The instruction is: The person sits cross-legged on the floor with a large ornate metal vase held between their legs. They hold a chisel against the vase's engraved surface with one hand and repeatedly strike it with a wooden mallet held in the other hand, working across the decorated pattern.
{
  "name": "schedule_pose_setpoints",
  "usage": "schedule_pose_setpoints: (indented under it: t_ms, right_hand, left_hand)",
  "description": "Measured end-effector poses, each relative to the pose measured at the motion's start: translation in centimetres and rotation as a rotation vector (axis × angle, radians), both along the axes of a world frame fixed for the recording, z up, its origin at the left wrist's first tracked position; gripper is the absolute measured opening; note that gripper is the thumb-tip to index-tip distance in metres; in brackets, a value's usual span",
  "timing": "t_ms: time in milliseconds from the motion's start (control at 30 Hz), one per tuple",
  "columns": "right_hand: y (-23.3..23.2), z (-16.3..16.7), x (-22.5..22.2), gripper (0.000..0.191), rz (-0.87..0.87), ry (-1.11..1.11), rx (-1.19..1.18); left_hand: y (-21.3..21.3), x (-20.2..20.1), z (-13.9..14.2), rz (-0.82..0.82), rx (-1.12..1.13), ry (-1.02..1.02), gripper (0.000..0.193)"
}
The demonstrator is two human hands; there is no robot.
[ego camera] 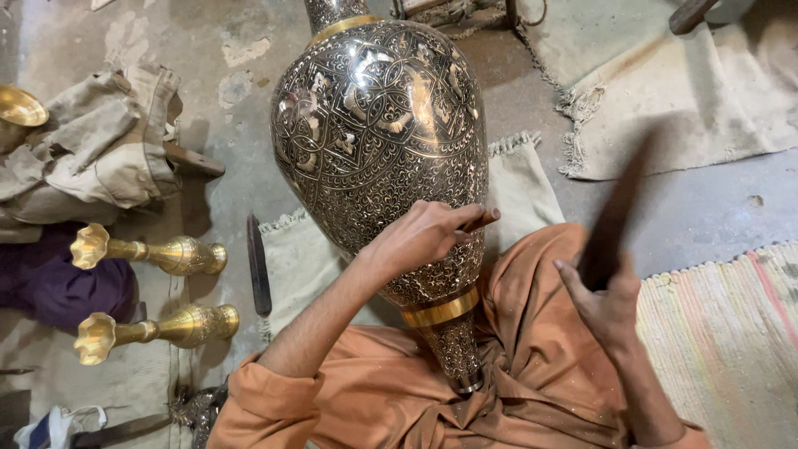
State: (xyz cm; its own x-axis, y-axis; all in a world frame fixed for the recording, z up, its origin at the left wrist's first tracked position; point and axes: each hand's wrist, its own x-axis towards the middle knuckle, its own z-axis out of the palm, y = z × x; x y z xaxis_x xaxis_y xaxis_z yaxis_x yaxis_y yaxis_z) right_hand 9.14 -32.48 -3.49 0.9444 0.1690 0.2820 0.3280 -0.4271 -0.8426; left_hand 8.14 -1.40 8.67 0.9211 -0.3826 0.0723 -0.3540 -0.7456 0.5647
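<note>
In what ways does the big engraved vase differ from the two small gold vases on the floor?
The big vase is dark with fine pale engraving and plain gold bands; the small vases are bright gold all over. The big vase is far larger and rests against the person's lap, under the left hand; the small vases lie on their sides, untouched, at the left. All three are shiny metal with narrow necks.
</note>
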Motion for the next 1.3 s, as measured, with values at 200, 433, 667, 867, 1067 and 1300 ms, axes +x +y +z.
schedule_pose_setpoints:
  t_ms: [200,433,667,867,1067,1300]
  right_hand:
    - [0.4,0.7,0.5,0.03,-0.065,0.048,0.337]
    - [0.4,1.5,1.0,0.056,0.043,-0.175,-0.291]
    - [0.9,1.2,0.7,0.066,0.055,-0.054,-0.157]
    - [0.7,0.3,0.7,0.073,0.073,0.149,0.31]
    - [1.3,0.5,0.6,0.081,-0.017,0.182,0.219]
    - [1.6,1.2,0.3,0.081,-0.003,-0.022,0.129]
  left_hand:
    - [0.0,0.2,0.1,-0.024,-0.061,-0.021,0.044]
    - [-0.2,0.4,0.2,0.029,0.052,0.102,0.028]
    - [-0.3,0.3,0.5,0.023,0.01,0.108,0.041]
    - [-0.3,0.5,0.3,0.012,-0.014,0.08,0.047]
    - [0.0,0.8,0.1,-0.032,0.0,0.009,0.049]
    - [-0.1,0.8,0.2,-0.034,-0.065,0.031,0.057]
